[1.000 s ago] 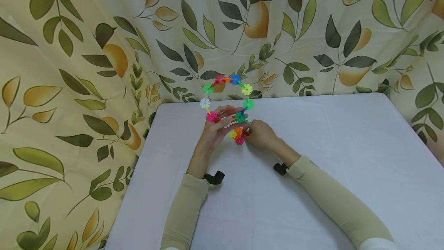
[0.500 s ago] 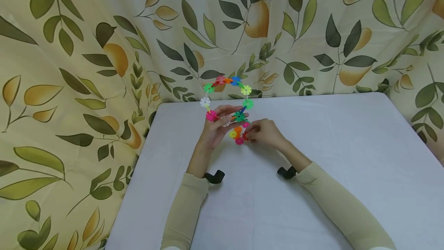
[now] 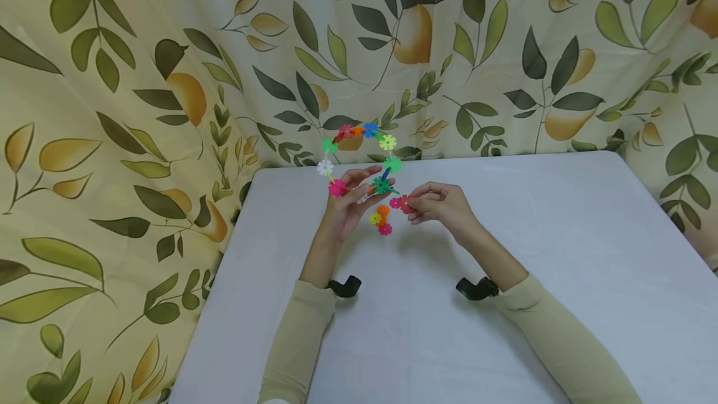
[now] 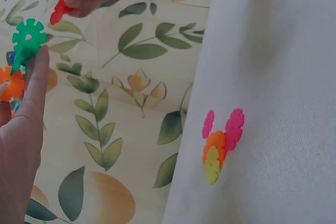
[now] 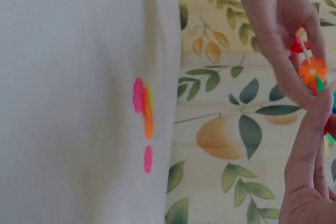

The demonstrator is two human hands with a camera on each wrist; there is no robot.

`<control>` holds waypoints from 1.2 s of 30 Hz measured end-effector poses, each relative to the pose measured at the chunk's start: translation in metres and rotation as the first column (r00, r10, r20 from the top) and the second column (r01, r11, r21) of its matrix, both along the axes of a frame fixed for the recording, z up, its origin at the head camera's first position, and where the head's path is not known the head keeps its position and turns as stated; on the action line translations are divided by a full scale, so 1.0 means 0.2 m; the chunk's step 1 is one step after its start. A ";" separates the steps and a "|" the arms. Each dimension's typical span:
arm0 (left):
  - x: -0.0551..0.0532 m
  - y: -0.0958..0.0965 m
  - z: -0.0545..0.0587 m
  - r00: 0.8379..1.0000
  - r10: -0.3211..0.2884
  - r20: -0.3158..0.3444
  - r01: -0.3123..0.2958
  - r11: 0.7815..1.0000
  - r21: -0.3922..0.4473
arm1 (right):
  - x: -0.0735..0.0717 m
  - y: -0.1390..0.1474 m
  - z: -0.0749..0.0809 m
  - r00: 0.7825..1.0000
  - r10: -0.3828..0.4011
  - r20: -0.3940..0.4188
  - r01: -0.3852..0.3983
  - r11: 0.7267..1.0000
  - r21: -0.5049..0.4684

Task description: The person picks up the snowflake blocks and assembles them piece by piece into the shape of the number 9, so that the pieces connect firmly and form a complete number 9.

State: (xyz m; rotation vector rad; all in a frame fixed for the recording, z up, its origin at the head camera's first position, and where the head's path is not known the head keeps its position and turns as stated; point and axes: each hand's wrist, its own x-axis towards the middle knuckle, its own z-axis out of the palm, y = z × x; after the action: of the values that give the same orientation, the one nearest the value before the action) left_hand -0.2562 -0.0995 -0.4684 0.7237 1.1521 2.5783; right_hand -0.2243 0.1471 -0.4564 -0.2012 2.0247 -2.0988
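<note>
My left hand (image 3: pixel 349 201) holds a ring of interlocking plastic snowflake discs (image 3: pixel 387 141) upright above the table, its thumb and fingers around the lower side. The ring's discs are red, orange, blue, yellow, green, white and pink. A dark green disc (image 3: pixel 381 185) sits at the ring's lower right, beside the left fingertips. To the right, my right hand (image 3: pixel 443 204) pinches a red disc (image 4: pixel 59 10) between thumb and fingers, just apart from the green disc in the left wrist view. The right fingertips are partly hidden in the right wrist view.
Below the hands, several loose discs lie on the white-covered table (image 3: pixel 505 229): an orange disc (image 3: pixel 383 211), a yellow disc (image 3: pixel 375 219) and pink discs (image 3: pixel 384 229). A leaf-patterned curtain (image 3: pixel 477 67) hangs along the table's back and left edges.
My right hand has picked the red disc up from the pile and lifted it back toward the right. The left hand and ring have shifted slightly left.
</note>
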 end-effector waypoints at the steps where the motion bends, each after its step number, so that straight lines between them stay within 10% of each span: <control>1: 0.00 0.00 0.00 1.000 -0.001 0.004 0.001 1.000 0.000 | 0.00 0.00 0.00 1.000 -0.008 -0.004 0.008 1.000 -0.006; 36: 0.01 0.03 -0.03 0.998 -0.035 0.042 0.037 0.998 -0.045 | 0.04 0.00 0.06 0.981 -0.090 -0.169 0.079 0.994 -0.072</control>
State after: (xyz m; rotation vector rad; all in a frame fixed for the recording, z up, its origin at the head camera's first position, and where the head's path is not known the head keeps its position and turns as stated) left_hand -0.2543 -0.0933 -0.4745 0.6714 1.1707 2.5162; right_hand -0.2156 0.1466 -0.4441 -0.3230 2.0960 -2.2729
